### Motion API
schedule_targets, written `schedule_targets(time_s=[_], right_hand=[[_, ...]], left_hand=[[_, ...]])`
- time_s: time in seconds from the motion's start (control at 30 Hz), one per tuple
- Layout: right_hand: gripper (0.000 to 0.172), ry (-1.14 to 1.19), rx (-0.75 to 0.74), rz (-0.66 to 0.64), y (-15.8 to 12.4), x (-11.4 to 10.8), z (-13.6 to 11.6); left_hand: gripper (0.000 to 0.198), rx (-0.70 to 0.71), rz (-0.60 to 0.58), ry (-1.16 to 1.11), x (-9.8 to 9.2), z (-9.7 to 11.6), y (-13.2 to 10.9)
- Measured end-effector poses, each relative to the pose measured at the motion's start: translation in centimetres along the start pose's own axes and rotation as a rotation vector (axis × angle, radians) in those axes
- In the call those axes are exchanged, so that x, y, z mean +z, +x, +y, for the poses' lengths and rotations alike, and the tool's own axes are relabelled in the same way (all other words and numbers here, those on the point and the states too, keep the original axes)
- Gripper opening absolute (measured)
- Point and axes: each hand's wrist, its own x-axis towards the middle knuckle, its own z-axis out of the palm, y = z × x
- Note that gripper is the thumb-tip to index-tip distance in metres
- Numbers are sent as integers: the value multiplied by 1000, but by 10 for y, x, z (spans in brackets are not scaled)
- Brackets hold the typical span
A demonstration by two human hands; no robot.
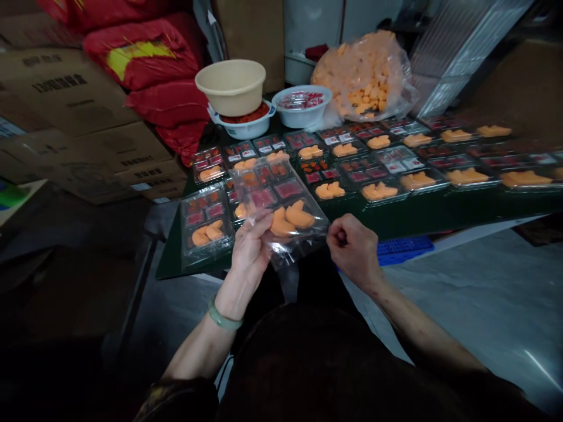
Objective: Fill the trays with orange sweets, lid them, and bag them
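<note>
My left hand grips a clear compartment tray inside a clear plastic bag, its thumb lying over the near left side. Two curved orange pieces fill the tray's near section, with red and brown items in the smaller sections beyond. At the bag's near right corner, my right hand is closed, its fingers pinching the bag's edge. A bagged tray with similar contents lies on the dark green table, left of my left hand.
Rows of filled trays cover the table. Behind them stand a cream basin stacked on a blue-white one, another basin, and a large bag of orange pieces. Cartons and red sacks rise at left; a blue crate sits below.
</note>
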Motion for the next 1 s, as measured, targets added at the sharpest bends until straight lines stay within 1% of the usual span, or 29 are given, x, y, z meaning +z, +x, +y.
schedule_targets(time_s=[0.07,0.13,0.17,0.23,0.27,0.3,0.33,0.37,0.47,0.53,0.57,0.63,0.7,0.73,0.8,0.83,0.87,0.93,1.0], right_hand=[[20,0,10,106,3,5,1],[17,104,126,194,8,12,2],[17,203,219,195,10,15,2],[18,423,410,129,14,20,2],[20,498,478,93,15,21,2],[23,530,514,71,16,21,2],[24,517,513,68,16,20,1],[25,476,480,76,17,18,1],[31,375,296,98,17,14,-2],[34,345,249,134,17,15,-3],[33,320,259,165,17,17,-3],[23,235,280,230,16,21,-1],[15,136,212,271,17,25,3],[15,98,152,280,18,26,5],[23,52,47,277,21,26,10],[29,46,27,279,23,24,12],[33,47,35,289,24,21,13],[38,62,108,322,25,13,9],[31,90,203,351,21,4,-2]], left_hand=[[22,26,-10,-34,1,0,2],[22,53,-28,-61,3,0,4],[22,66,-30,-71,4,1,5],[22,91,-24,-84,6,3,7],[22,97,-20,-85,5,4,8],[21,99,-13,-84,5,5,9],[20,94,-7,-80,4,6,10],[20,81,-7,-74,3,6,10],[23,47,-10,-65,0,3,13],[28,43,-18,-70,1,0,15],[30,47,-18,-72,1,-1,15],[31,54,-19,-68,3,-1,16],[31,62,-27,-56,4,0,15],[30,63,-30,-48,5,1,15],[30,54,-37,-39,6,3,14],[30,40,-40,-41,7,3,14],[30,27,-44,-51,7,4,14],[29,20,-50,-87,9,4,16],[27,54,-40,-126,11,3,18]])
